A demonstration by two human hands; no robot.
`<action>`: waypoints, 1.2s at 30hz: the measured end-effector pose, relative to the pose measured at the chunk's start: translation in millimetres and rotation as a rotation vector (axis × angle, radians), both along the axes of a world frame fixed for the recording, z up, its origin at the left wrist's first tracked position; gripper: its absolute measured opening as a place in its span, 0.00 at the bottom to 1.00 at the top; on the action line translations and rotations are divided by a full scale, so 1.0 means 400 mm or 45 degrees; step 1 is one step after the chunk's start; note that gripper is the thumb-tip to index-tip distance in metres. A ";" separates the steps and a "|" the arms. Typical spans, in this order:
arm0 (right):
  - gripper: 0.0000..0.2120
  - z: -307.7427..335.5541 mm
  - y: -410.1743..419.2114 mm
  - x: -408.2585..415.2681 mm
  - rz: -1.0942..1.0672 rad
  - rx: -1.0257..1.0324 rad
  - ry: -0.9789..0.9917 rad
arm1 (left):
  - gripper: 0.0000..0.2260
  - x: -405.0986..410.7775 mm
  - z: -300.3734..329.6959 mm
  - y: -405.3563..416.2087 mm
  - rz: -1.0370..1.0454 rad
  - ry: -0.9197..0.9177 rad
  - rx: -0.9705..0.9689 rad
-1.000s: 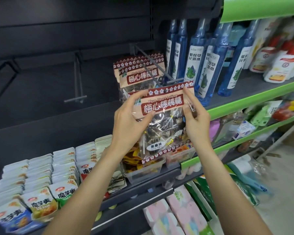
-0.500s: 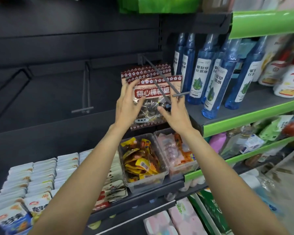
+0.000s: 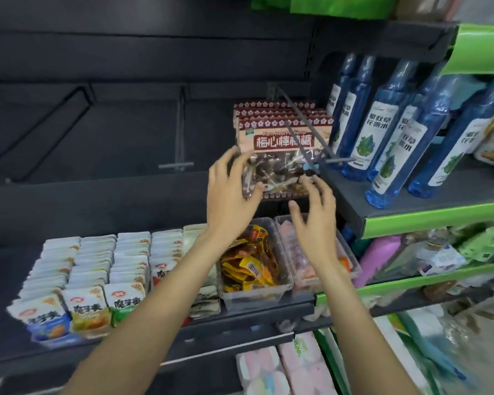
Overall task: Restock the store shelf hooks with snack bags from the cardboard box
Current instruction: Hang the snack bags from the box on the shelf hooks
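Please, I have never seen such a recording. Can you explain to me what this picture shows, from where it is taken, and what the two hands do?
The camera sits on a person's head and looks forward and down, so you see their own two arms at a store shelf. A lollipop bag hangs on a metal hook, in front of others like it. The left hand touches the bag's lower left side with its fingers loosely curved round the edge. The right hand is spread open just below the bag and holds nothing. Below stand two clear bins of snacks and rows of small packets. To the right are blue bottles.
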State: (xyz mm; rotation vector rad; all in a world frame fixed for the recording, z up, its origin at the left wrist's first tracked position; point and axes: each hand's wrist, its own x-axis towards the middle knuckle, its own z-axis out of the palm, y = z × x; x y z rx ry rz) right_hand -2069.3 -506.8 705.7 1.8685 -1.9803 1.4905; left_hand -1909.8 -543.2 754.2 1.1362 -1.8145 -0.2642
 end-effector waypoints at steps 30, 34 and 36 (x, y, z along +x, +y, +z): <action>0.06 -0.270 0.541 1.482 1.028 0.510 0.319 | 0.13 1.800 -0.327 0.840 0.545 -0.283 0.567; 0.07 -0.212 0.456 1.674 1.163 0.475 0.250 | 0.15 1.996 -0.324 0.753 0.765 -0.294 0.725; 0.08 -0.197 0.405 1.764 1.213 0.481 0.269 | 0.18 2.078 -0.339 0.713 0.804 -0.332 0.809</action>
